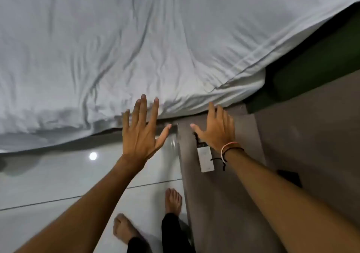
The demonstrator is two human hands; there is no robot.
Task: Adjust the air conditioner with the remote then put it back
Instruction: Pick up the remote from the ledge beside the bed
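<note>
A white remote (pixel 205 160) lies flat on a grey-brown bedside surface (pixel 218 198), partly hidden under my right wrist. My right hand (pixel 216 130) hovers just above and beyond the remote, fingers spread, holding nothing. My left hand (pixel 142 132) is stretched out to the left of it, over the edge of the bed, fingers also spread and empty. No air conditioner is in view.
A bed with a rumpled white sheet (pixel 136 48) fills the upper half. A dark green panel (pixel 311 73) is at the right. A small black object (pixel 290 177) lies on the surface beside my right forearm. Glossy pale floor tiles (pixel 68 175) and my bare feet (pixel 171 202) are below.
</note>
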